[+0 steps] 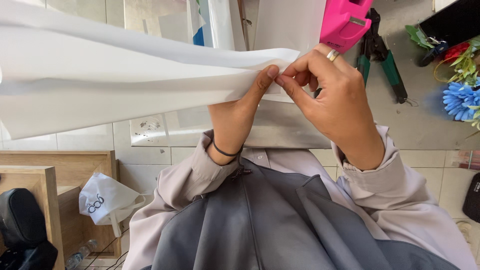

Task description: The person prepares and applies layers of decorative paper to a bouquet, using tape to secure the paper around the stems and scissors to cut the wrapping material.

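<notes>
I'm pinching the corner of a big white sheet (100, 75) with both hands, holding it up off the bench (425, 120) so the layers are lining up at the edge. My left hand (240, 107) is coming up from below, thumb and fingers nearly shut, gripping the sheet from underneath; a dark band is sitting on that wrist. My right hand (330, 95) is closing from above, thumb and index pressed together on the same corner, other fingers curled loosely, ring showing on one finger. Both hands are meeting just beside each other, fingertips almost touching, probably so the fold is staying tight. The sheet is spreading out to the left, draped and slightly folded, well above the tiled floor. A pink tape dispenser (345, 20) is sitting just beyond my right hand, with green-handled pliers (382, 60) beside it. Blue and red artificial flowers (462, 95) are lying at the far right. A white bag (105, 202) is resting low on the left by wooden shelving (55, 170).
</notes>
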